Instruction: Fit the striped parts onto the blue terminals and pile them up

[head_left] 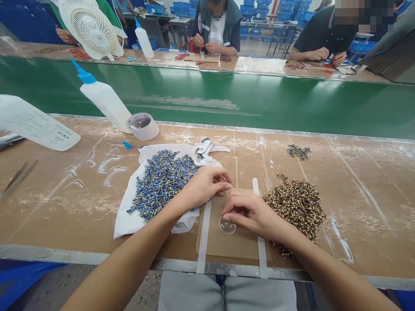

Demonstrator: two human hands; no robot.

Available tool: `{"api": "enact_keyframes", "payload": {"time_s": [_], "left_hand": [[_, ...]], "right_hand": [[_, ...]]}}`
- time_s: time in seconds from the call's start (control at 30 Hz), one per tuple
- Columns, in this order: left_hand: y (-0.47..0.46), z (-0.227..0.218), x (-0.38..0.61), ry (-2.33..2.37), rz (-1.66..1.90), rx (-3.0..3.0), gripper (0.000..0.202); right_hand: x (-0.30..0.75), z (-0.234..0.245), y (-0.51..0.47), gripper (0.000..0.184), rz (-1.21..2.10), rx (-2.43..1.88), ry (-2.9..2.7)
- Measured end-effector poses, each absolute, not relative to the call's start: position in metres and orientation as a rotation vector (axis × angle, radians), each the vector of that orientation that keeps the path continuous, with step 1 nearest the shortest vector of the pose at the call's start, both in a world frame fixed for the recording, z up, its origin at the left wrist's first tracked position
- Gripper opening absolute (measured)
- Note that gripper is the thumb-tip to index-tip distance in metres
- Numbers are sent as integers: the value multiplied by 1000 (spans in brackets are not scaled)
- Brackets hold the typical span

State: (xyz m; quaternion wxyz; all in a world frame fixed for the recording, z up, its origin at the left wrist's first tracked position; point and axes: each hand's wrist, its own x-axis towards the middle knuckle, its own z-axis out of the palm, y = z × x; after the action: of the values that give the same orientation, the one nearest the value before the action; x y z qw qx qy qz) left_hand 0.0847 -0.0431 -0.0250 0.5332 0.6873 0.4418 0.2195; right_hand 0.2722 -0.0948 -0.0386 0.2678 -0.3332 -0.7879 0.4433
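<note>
My left hand is curled in a pinch just above a taped-down cardboard pad, its fingertips closed on something too small to name. My right hand meets it from the right, fingers also pinched, resting beside a small clear round dish on the pad. A heap of small blue and yellow parts lies on a white sheet under my left wrist. A heap of brown and cream parts sits right of my right hand.
A white squeeze bottle with a blue nozzle leans on a tape roll at the back left. A printed card, tweezers and a blue cap lie left. A green conveyor belt runs behind; people work across it beside a fan.
</note>
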Motion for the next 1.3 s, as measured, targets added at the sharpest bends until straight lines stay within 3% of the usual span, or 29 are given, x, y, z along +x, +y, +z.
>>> {"api": "enact_keyframes", "payload": {"time_s": [0.37,0.7,1.03,1.3], "left_hand": [[-46,-35,89,1023,525,1764,7],[-44,-40,93,983,504,1707,5],[-45,-42,94,956,486,1627,7],[-45,-40,94,981,475,1723,3]], "right_hand": [[282,-30,-92,12,1349,-762,-2145],[281,-34,-96,15,1529,-1028,-1668],[289,-35,-92,12,812,-1322,-1378],[286,-46,-89,13,702,-1356,-1493]]}}
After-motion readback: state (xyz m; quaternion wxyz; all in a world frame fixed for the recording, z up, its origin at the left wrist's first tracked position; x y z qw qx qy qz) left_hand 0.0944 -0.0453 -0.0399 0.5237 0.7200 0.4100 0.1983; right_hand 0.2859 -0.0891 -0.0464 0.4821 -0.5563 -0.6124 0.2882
